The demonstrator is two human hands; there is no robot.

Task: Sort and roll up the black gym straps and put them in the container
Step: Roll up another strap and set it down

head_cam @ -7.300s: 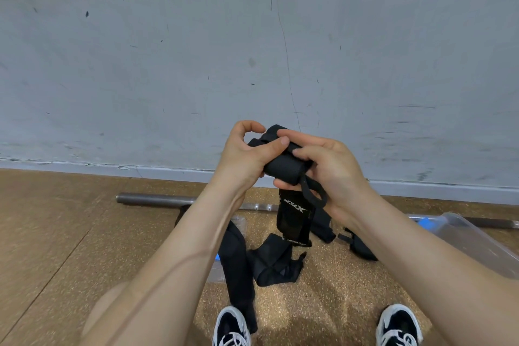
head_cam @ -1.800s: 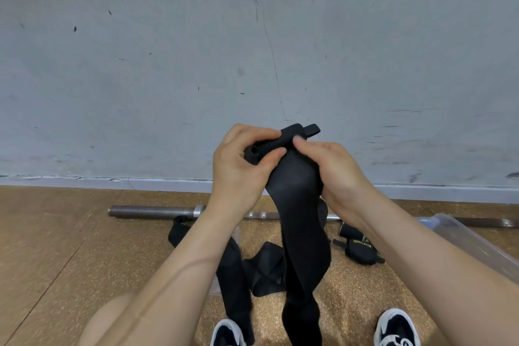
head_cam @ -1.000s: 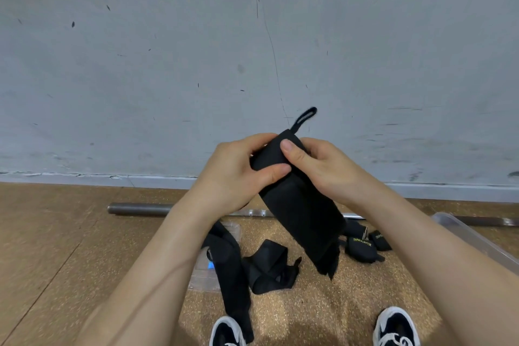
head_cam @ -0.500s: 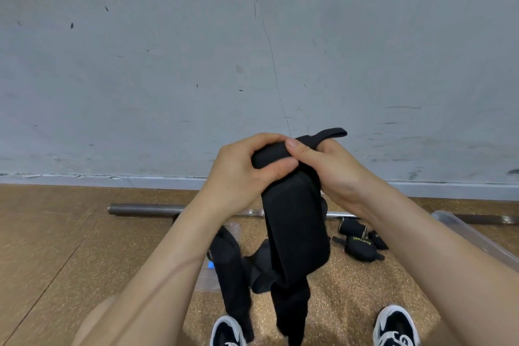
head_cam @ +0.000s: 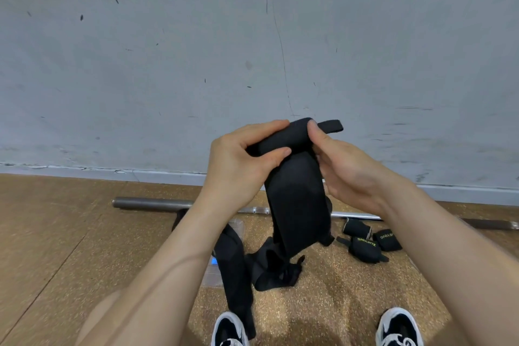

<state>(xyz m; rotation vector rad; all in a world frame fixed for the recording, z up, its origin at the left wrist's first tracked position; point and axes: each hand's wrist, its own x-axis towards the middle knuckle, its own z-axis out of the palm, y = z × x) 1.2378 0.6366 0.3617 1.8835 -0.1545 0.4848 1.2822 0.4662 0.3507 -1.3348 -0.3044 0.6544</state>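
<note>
I hold a black gym strap (head_cam: 297,199) up in front of the wall. Its top end is rolled, and a small loop sticks out to the right. My left hand (head_cam: 238,166) grips the rolled end, with the thumb across its front. My right hand (head_cam: 345,166) pinches the roll from the right. The loose tail hangs down towards the floor. Below lie a long flat strap (head_cam: 234,270) and a crumpled strap (head_cam: 276,270). Three rolled straps (head_cam: 365,244) with green lettering sit on the floor at the right. The container is hidden behind my right arm.
A metal barbell (head_cam: 151,202) lies along the foot of the grey wall. A clear plastic lid (head_cam: 214,272) with a blue spot lies under the long strap. My two black and white shoes (head_cam: 229,329) stand at the bottom edge on the cork floor.
The roll at the top has grown and the hanging tail has shortened, its end now off the floor. The loop has tipped to the right. Both hands keep their hold.
</note>
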